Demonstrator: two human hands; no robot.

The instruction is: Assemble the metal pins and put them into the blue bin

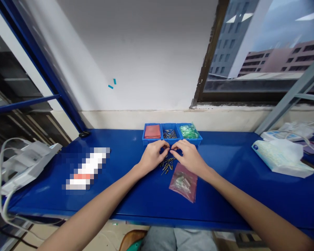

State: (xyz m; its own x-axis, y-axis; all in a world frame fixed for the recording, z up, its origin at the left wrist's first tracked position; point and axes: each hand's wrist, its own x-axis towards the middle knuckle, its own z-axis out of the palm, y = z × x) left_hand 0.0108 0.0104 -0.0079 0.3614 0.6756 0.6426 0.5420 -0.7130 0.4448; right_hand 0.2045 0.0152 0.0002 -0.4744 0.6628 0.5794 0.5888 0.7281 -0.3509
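My left hand and my right hand come together just in front of a blue tray with three compartments. Thumb and fingertips are drawn together on each hand, and whatever sits between them is too small to make out. Beneath the fingers lies a loose pile of thin brass-coloured metal pieces, like screws or pins. A pink see-through bag with small pale pieces inside rests below my right wrist. The tray holds flat pink bags at left, similar metal pieces in the middle and green plastic packets at right.
A pack of tissues stands on the right of the blue table. White power strips with cables lie along the left edge. A blurred-out white and orange item is nearer. The wall and window rise behind.
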